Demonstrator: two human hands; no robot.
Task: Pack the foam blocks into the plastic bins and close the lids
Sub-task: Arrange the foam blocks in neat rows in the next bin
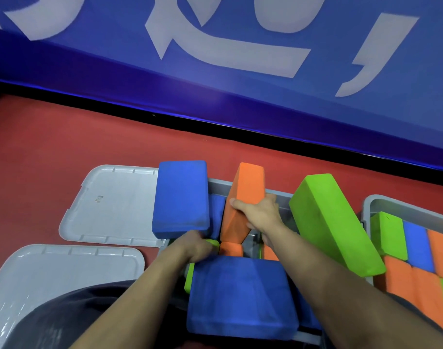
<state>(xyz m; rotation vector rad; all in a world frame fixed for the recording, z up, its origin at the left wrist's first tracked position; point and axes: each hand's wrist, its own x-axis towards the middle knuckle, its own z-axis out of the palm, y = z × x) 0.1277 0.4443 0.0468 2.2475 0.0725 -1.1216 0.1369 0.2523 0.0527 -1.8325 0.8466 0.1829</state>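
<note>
- While my right hand [259, 215] curls tight around the orange block [243, 205], it stands upright in the bin [278, 193], long axis pointing away from me.
- My left hand [196, 245] pinches the blue block [181, 197] just beyond it.

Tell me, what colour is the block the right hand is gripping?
Orange block, held by the right hand; clear in the head view.

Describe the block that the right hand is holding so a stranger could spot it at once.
Start at the grey plastic bin in the middle of the red floor, the one the arms reach into. Among the blocks sticking out of it, the orange foam block stands tall in the right hand. Its neighbours there are blue or green; it alone is gripped at mid-height.
</note>
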